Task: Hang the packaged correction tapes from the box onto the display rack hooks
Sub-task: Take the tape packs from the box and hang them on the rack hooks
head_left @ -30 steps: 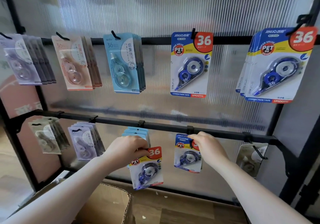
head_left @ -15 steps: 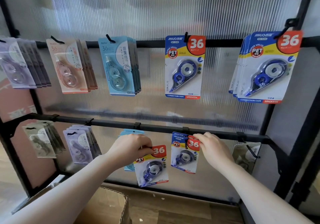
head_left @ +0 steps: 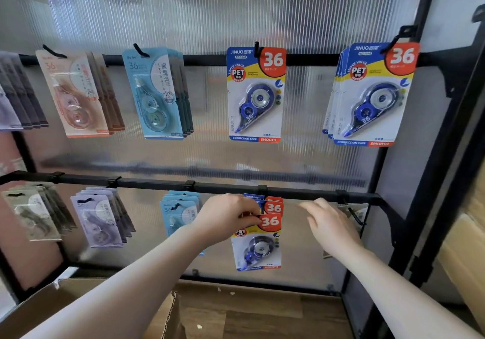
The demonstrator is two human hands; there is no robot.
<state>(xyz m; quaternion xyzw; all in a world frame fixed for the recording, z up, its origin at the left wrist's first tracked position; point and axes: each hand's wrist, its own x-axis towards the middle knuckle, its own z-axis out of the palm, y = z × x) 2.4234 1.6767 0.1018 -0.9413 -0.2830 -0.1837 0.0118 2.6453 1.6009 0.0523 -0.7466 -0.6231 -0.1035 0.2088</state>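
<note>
Blue-and-yellow card, red "36" badge: that is the packaged correction tape (head_left: 258, 241) my left hand (head_left: 225, 219) pinches by its top edge, just under the lower rail (head_left: 147, 182) of the display rack. I hold it by the header so the hang-hole stays presented to the hook; the hole and the hook tip are hidden behind my fingers, so I cannot say whether the pack is threaded on yet. Just behind it, directly below the rail, a matching pack (head_left: 271, 206) already hangs, which is why this one sits a little lower and in front.

My right hand (head_left: 329, 221) is below the rail to the right of both packs, fingers spread and loose, gripping nothing. I judge it is off the card so the left can slide the new one back alone.

Further left under the same rail hang light-blue packs (head_left: 177, 214), lilac packs (head_left: 98, 219) and grey ones (head_left: 31, 214). The cardboard box (head_left: 86, 309) of stock sits open well below the rail, under my left forearm, within easy reach for the next pack.
</note>
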